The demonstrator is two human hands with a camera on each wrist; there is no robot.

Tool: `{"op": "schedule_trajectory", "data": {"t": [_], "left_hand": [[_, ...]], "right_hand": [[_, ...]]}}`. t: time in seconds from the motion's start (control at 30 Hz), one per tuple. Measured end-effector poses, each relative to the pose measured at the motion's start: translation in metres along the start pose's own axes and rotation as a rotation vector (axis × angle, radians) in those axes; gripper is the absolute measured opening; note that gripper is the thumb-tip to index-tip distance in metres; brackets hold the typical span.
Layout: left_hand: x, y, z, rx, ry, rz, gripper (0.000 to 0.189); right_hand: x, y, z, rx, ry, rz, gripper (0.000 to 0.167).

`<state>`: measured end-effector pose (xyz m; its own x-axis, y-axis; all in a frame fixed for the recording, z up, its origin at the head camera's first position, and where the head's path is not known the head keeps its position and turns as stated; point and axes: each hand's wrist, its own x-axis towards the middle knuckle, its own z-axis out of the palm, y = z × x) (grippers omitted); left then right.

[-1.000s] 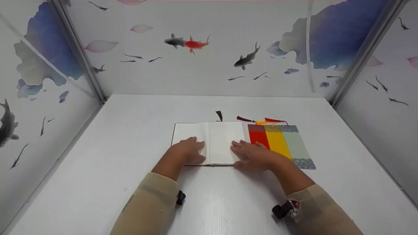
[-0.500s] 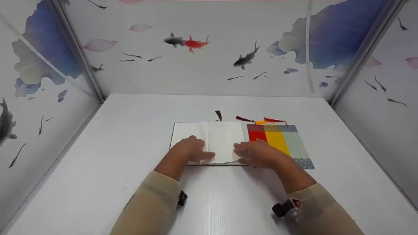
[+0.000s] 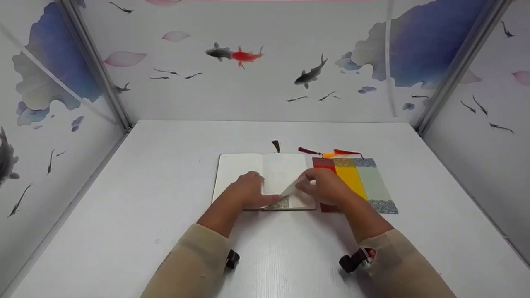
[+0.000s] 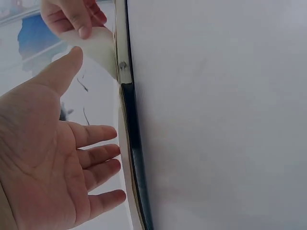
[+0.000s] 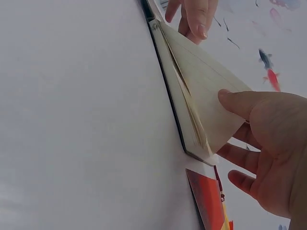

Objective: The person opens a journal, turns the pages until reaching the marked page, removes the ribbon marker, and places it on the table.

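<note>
An open notebook (image 3: 238, 165) with blank pages lies on the table. My left hand (image 3: 248, 192) rests on its left page with fingers extended, the thumb reaching across to the right page. With thumb and fingers my right hand (image 3: 325, 184) pinches the lifted corner of a right-hand page (image 5: 206, 86), which folds up toward the middle. Beneath that page shows the grey patterned end of a bookmark (image 3: 280, 203); the rest of it is hidden. A dark tassel (image 3: 276, 145) sticks out above the notebook's top edge.
Right of the notebook lie side by side a red bookmark (image 3: 325, 164), partly under my right hand, a yellow bookmark (image 3: 351, 178) and a pale green bookmark (image 3: 379, 184), with tassels at the top. White walls (image 3: 248, 95) printed with fish enclose the white table (image 3: 174, 140).
My right hand has gone from lying flat at the right page's edge to pinching its corner and raising it, baring the patterned end. My left thumb has slid right.
</note>
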<state>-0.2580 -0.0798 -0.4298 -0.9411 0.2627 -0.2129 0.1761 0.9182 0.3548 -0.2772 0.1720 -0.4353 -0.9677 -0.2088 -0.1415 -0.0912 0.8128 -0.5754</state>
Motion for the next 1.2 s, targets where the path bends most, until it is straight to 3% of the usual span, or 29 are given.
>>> {"op": "schedule_trajectory", "data": {"t": [0.13, 0.33, 0.53, 0.67, 0.8, 1.0, 1.2], "left_hand": [[0.002, 0.005, 0.001, -0.015, 0.002, 0.034, 0.095], [0.006, 0.009, 0.004, -0.042, 0.044, -0.004, 0.093], [0.006, 0.013, 0.006, 0.000, 0.098, -0.016, 0.092], [0.006, 0.015, 0.005, 0.026, 0.169, 0.014, 0.099], [0.003, 0.016, 0.005, 0.093, 0.274, 0.043, 0.116], [-0.001, 0.018, 0.002, 0.218, 0.381, 0.079, 0.132], [-0.003, 0.018, 0.001, 0.294, 0.394, 0.106, 0.128]], "right_hand": [[0.002, -0.008, -0.002, 0.050, 0.059, -0.028, 0.021], [0.002, -0.017, -0.003, 0.110, 0.137, -0.060, 0.032], [0.000, -0.019, -0.002, 0.099, 0.149, -0.086, 0.035], [0.000, -0.017, -0.003, 0.095, 0.170, -0.147, 0.045], [-0.001, -0.009, -0.003, 0.071, 0.165, -0.148, 0.072], [0.000, 0.004, 0.002, -0.101, 0.078, -0.095, 0.107], [0.000, 0.010, 0.013, -0.395, -0.070, -0.126, 0.097]]}}
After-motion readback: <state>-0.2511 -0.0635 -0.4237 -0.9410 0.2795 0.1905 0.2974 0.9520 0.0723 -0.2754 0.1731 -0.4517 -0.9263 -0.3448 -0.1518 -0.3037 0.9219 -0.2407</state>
